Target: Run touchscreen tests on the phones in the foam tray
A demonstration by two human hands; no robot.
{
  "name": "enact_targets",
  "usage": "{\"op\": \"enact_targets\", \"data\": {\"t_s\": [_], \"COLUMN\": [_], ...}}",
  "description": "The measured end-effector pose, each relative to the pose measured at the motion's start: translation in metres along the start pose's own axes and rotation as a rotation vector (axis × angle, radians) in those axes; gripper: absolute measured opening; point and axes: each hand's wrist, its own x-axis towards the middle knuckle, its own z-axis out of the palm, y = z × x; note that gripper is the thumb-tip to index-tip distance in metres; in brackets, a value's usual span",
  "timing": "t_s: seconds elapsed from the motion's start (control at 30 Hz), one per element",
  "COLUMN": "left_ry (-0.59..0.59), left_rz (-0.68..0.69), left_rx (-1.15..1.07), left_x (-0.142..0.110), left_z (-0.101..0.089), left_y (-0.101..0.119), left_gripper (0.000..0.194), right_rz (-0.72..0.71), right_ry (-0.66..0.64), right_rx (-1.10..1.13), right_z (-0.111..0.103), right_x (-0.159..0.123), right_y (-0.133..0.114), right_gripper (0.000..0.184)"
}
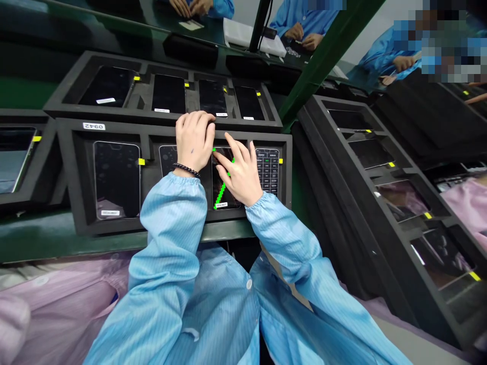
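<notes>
A black foam tray (pixel 76 167) in front of me holds several phones in slots. My left hand (pixel 194 139) lies on the tray's upper rim with its fingers curled over the edge, partly covering the second phone (pixel 166 157). My right hand (pixel 239 170) rests with spread fingers on the third phone (pixel 221 195), whose dark screen shows a diagonal line of green squares. The index finger touches the screen near its top. The fourth phone (pixel 267 170) shows a lit menu. The leftmost phone (pixel 116 177) is dark.
A second tray (pixel 61 104) of dark phones lies behind the first. More stacked trays (pixel 380 203) slant along the right. A green post (pixel 327 50) rises at the back. Other people's hands (pixel 304 38) in blue sleeves work across the bench.
</notes>
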Motion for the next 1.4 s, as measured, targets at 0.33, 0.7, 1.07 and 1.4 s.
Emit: {"op": "enact_targets", "data": {"t_s": [0.33,0.7,1.07,1.4], "left_ry": [-0.021,-0.012,-0.017,-0.033], "left_rz": [-0.030,-0.013,-0.033,-0.034], "left_rx": [0.001,0.014,0.012,0.041], "left_x": [0.001,0.001,0.001,0.002], "left_z": [-0.003,-0.001,-0.004,-0.005], "left_y": [0.004,0.001,0.005,0.007], "left_gripper": [0.041,0.040,0.041,0.040], "right_rz": [0.028,0.072,0.099,0.106], "right_ry": [-0.053,-0.034,-0.063,-0.076], "right_rx": [0.002,0.021,0.028,0.052], "right_z": [-0.006,-0.006,-0.014,-0.020], "right_x": [-0.027,-0.064,-0.116,-0.132], "right_y": [-0.003,-0.004,-0.004,-0.006], "right_gripper": [0.035,0.034,0.034,0.028]}}
